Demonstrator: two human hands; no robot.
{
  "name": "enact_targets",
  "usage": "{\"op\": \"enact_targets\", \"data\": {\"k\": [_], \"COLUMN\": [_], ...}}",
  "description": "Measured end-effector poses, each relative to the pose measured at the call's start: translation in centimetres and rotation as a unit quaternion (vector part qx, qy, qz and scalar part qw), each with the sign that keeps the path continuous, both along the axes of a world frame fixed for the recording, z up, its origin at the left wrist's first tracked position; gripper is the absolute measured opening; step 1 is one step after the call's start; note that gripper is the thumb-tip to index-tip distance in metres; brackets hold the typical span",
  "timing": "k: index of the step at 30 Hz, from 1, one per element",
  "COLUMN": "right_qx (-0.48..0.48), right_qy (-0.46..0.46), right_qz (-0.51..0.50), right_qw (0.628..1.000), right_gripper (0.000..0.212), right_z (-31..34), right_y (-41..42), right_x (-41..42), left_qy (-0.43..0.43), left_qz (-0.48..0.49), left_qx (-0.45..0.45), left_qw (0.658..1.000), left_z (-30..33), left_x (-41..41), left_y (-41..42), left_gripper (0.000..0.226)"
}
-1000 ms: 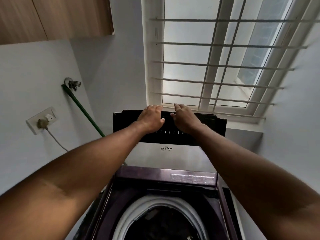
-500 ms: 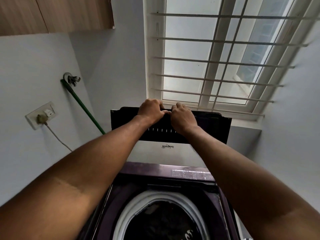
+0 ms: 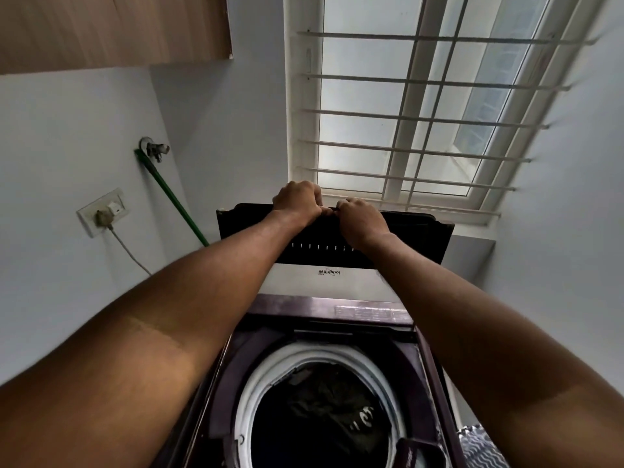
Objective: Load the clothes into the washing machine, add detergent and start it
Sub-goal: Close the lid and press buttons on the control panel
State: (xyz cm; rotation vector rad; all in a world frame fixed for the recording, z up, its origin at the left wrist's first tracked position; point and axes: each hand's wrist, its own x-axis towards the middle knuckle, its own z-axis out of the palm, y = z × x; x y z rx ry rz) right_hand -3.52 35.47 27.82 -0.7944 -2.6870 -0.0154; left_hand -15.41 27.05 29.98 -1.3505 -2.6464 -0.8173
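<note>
Fingertips of the left hand (image 3: 297, 202) and right hand (image 3: 361, 219) vanish over the lid (image 3: 405, 236) edge. The drum (image 3: 317, 410) runs off the bottom edge, and its dark clothes (image 3: 337, 407) are too murky to make out.

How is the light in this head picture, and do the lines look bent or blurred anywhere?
Head view: strong backlight from the window, its panes nearly washed out; both forearms and the lid look dark against it. The drum is deep in shadow, so the clothes inside are hard to read. Wide-angle distortion leans the window frame and stretches the arms; the right ends of the window bars smear slightly.
</note>
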Motion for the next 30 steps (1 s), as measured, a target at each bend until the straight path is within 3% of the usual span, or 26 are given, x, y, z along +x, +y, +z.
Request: {"op": "enact_targets", "data": {"k": [9, 12, 19, 30], "right_qx": [-0.024, -0.017, -0.046, 0.023], "right_qy": [-0.012, -0.023, -0.052, -0.064], "right_qz": [0.005, 0.012, 0.03, 0.029], "right_qw": [1.0, 1.0, 0.997, 0.997], "right_gripper": [0.025, 0.023, 0.023, 0.023], "right_z": [0.3, 0.1, 0.8, -1.3], "right_y": [-1.9, -2.4, -3.7, -9.5], "right_x": [2.2, 2.8, 4.1, 8.8], "left_qy": [-0.038, -0.085, 0.021, 0.115], "left_qz": [-0.033, -0.061, -0.07, -0.071], "left_qx": [0.003, -0.011, -0.078, -0.012], "left_qw": [0.999, 0.994, 0.994, 0.991], "left_z": [0.1, -0.9, -2.3, -6.0], "left_x": [1.0, 0.5, 3.0, 7.3], "left_y": [-3.0, -3.8, -6.1, -11.7], "left_gripper": [0.028, 0.03, 0.049, 0.046]}}
